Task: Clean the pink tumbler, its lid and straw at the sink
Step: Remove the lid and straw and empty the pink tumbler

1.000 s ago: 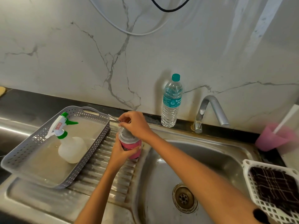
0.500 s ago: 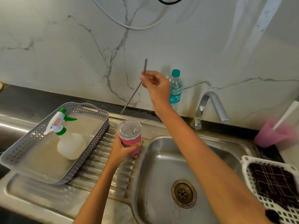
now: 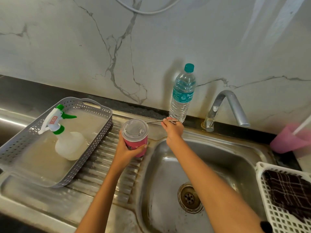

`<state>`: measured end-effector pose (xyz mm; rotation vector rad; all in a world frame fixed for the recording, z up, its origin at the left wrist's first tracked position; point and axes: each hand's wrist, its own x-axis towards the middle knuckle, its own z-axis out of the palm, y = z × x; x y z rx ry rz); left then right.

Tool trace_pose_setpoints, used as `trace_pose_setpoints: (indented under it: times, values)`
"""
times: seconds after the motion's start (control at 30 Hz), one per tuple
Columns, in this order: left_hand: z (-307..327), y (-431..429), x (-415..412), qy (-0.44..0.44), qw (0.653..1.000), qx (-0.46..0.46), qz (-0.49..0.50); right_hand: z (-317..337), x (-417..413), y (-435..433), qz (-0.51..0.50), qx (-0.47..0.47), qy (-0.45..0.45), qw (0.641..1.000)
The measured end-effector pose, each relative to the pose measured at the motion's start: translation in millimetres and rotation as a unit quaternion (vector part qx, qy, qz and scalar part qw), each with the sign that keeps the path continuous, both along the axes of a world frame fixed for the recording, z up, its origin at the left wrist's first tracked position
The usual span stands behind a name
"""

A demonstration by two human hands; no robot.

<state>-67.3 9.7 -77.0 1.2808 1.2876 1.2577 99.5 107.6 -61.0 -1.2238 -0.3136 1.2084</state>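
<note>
The pink tumbler (image 3: 137, 146) stands upright on the ribbed drainboard at the sink's left rim, with its clear lid (image 3: 135, 128) on top. My left hand (image 3: 125, 149) grips the tumbler's side. My right hand (image 3: 173, 130) pinches the thin metal straw (image 3: 154, 121), which lies nearly flat along the back ledge of the sink, just behind the tumbler and in front of the water bottle.
A grey basket (image 3: 99, 137) with a spray bottle (image 3: 67, 140) sits on the drainboard at left. A water bottle (image 3: 182, 96) and the tap (image 3: 227, 108) stand at the back. The sink basin (image 3: 218, 165) lies below; a white basket (image 3: 269, 207) with a dark cloth and a pink cup (image 3: 286, 142) are at right.
My right hand pulled the straw out of the lid, raised it high, then lowered it to the sink's back ledge. My left hand kept holding the tumbler in place.
</note>
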Motion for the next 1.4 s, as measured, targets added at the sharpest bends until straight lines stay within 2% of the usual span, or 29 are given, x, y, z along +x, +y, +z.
trace_pose_setpoints:
  times: [0.2, 0.33, 0.43, 0.57, 0.83, 0.9, 1.1, 1.17, 1.3, 1.4]
  values:
    - [2, 0, 2, -0.007, 1.000, 0.006, 0.003, -25, -4, 1, -0.028, -0.032, 0.017, 0.999]
    - [1, 0, 2, -0.012, 1.000, 0.005, 0.002, -42, 0, 1, 0.005, -0.050, -0.148, 0.988]
    - [1, 1, 2, -0.015, 1.000, 0.004, 0.002, -45, 5, -2, 0.052, -0.020, -0.292, 0.955]
    - [0, 1, 2, -0.013, 1.000, 0.001, 0.007, -51, 7, -4, 0.112, 0.034, -0.444, 0.888]
    - [-4, 1, 1, -0.015, 1.000, -0.009, 0.009, -59, 7, 6, 0.206, 0.049, -0.574, 0.791]
    - [-5, 1, 1, -0.011, 1.000, -0.013, 0.011, -59, 9, 6, 0.220, 0.059, -0.591, 0.774]
    - [-4, 1, 2, 0.006, 1.000, -0.007, 0.014, -43, 15, -1, 0.237, 0.106, -0.598, 0.758]
    - [-1, 0, 3, 0.003, 1.000, -0.011, 0.016, -31, 17, -3, 0.239, 0.111, -0.585, 0.767]
    - [7, -8, 14, 0.009, 1.000, -0.015, 0.005, 12, 22, -29, 0.234, 0.169, -0.506, 0.813]
    - [10, -24, 37, 0.007, 1.000, -0.018, -0.025, 48, 33, -68, 0.293, 0.203, -0.458, 0.814]
